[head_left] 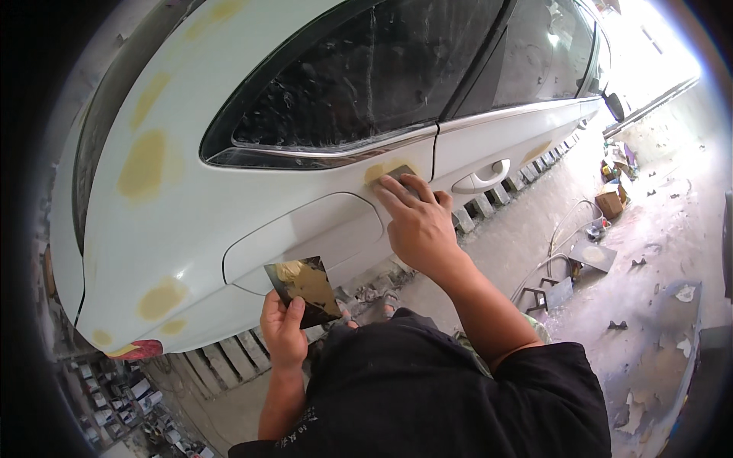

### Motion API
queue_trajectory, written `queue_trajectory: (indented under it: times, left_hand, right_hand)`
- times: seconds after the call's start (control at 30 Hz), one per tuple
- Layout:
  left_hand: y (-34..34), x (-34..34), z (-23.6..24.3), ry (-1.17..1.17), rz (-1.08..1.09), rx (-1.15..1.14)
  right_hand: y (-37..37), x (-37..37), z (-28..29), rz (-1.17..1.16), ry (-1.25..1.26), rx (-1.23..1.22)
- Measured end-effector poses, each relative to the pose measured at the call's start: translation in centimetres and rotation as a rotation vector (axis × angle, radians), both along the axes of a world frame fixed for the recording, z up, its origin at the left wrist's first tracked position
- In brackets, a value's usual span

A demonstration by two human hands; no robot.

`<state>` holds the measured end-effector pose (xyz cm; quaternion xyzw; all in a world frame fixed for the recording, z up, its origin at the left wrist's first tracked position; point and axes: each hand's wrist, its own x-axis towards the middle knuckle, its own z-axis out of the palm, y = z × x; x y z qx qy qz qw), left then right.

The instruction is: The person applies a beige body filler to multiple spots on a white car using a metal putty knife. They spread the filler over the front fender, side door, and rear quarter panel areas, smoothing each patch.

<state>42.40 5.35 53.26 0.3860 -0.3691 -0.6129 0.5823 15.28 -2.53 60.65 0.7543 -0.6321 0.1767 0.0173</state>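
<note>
A white car [175, 229] with several yellow filler patches [145, 164] fills the upper left. My left hand [284, 324] grips a dark square plate [305, 290] smeared with yellowish putty, held over the lower body below the fuel flap [267, 233]. My right hand [416, 214] holds a small dark flat spreader [397, 174] against a yellow patch under the rear side window [336, 84], left of the door seam. The fingertips lie over the spreader, covering part of it and part of the patch. A white door handle [481, 179] is to their right.
My sandalled feet [389, 301] stand beside the car. On the concrete floor [489, 275] at the right lie a cardboard box [611, 202], pale hoses, a flat panel [592, 256], metal stands and scattered debris. Assorted small pieces [114, 401] fill the lower left.
</note>
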Motion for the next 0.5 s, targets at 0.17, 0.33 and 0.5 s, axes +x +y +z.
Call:
queue_trajectory:
  times: [0.17,0.33,0.5]
  left_hand:
    - [-0.5,0.2,0.0,0.023,-0.022,0.001]
    - [-0.4,0.2,-0.2,0.032,-0.039,0.007]
    - [-0.3,0.2,-0.5,0.045,-0.021,0.018]
  right_hand:
    - [-0.8,1.0,0.2,-0.014,-0.037,-0.100]
    - [-0.2,1.3,0.4,0.004,-0.006,0.008]
    - [-0.6,0.7,1.1,-0.008,-0.022,-0.046]
